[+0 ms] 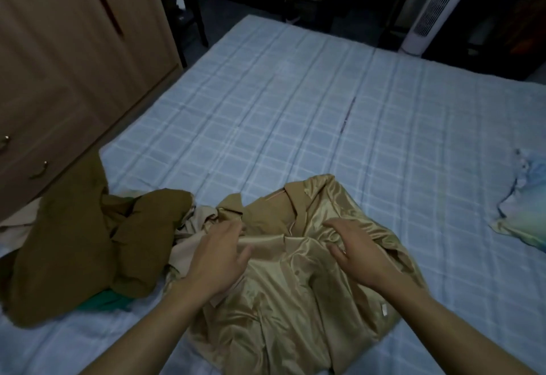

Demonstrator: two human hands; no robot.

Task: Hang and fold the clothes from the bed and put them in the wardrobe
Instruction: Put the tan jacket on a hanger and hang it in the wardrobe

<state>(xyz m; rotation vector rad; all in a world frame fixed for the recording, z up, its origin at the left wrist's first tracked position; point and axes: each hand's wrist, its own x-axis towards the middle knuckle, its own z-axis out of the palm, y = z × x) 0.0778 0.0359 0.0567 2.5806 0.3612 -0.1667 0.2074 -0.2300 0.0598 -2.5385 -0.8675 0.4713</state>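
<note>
While both hands (217, 259) (359, 252) rest on satin shirt (295, 280), bed (310, 108) beyond lies open.

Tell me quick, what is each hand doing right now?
Left hand: open, fingers spread over the gold satin shirt, gripping nothing.
Right hand: open, fingers resting on the same shirt.

A white tower fan (437, 5) is standing past the far right corner of the mattress. A dark chair (189, 17) is sitting by the far left corner. A pale pillow (526, 206) is lying at the right edge.
</note>
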